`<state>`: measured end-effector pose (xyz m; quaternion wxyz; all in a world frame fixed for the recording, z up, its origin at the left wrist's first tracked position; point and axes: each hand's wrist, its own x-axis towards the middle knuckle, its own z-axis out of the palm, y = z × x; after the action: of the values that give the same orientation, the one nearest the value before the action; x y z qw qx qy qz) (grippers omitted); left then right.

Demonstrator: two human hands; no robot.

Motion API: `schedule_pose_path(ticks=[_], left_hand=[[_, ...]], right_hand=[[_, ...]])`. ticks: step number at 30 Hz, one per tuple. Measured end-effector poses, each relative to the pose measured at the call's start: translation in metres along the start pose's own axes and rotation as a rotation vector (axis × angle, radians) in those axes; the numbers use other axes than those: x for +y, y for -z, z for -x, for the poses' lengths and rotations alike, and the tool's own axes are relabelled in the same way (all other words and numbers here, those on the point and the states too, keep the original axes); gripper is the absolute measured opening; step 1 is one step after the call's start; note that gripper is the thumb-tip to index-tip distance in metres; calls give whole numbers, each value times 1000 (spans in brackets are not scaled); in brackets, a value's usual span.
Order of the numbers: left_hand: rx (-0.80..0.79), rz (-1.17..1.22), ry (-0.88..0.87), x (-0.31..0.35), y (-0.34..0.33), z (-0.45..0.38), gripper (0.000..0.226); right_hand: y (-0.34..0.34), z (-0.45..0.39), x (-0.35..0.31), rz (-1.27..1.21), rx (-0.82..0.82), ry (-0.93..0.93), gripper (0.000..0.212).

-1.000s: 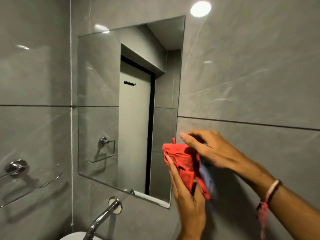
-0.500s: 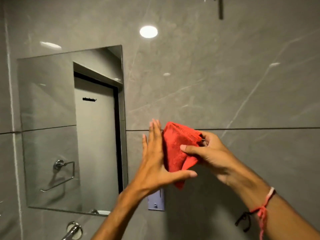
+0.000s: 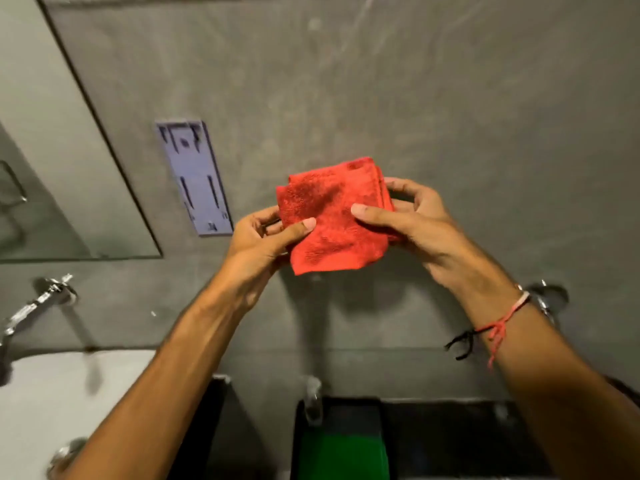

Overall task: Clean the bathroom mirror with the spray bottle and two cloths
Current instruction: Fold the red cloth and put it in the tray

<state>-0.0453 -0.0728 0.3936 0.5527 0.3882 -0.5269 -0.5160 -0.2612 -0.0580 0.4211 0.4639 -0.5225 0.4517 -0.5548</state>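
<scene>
1. Holding the red cloth (image 3: pixel 337 216) in front of the grey tiled wall (image 3: pixel 450 98), both my hands clamped on it: left hand (image 3: pixel 263 237) pinches the left edge, thumb on top; right hand (image 3: pixel 422 226) pinches the right edge, thumb on the front face.
2. Cloth is folded into a rough square, several layers showing at the top right corner. It hangs in the air, touching nothing but my hands, to the right of the mirror (image 3: pixel 52 150) and well apart from it.
3. Progress, my guess: looks like folding or refolding the cloth between passes. Can't tell from this view whether the mirror has been sprayed or wiped yet; the visible glass is blurred, no clear streaks or droplets.
4. Left to do, as far as I can judge: bring the cloth to the glass and wipe, or put it down if wiping is done. Spray bottle not in view.
5. Counts: one red cloth in hand; the second cloth not clearly seen. One mirror, only its lower right corner in frame. One pale purple wall plate (image 3: pixel 195 178) just right of the mirror.
6. One chrome tap (image 3: pixel 38 303) at lower left over one white basin (image 3: pixel 69 393). One dark bin with a green inside (image 3: pixel 343 445) below my hands.
7. Red thread bracelet (image 3: pixel 498 323) on my right wrist.
</scene>
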Motion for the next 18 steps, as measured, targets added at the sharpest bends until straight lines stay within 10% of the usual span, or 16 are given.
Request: schedule_pose_path(ticks=[6, 12, 18], left_hand=[[52, -209, 208, -124, -8, 32, 18], [103, -474, 378, -245, -15, 77, 52], [-129, -689, 485, -341, -19, 99, 34]], right_hand=[[44, 24, 134, 159, -60, -284, 19], [65, 71, 277, 220, -10, -627, 23], [66, 78, 391, 232, 162, -781, 30]])
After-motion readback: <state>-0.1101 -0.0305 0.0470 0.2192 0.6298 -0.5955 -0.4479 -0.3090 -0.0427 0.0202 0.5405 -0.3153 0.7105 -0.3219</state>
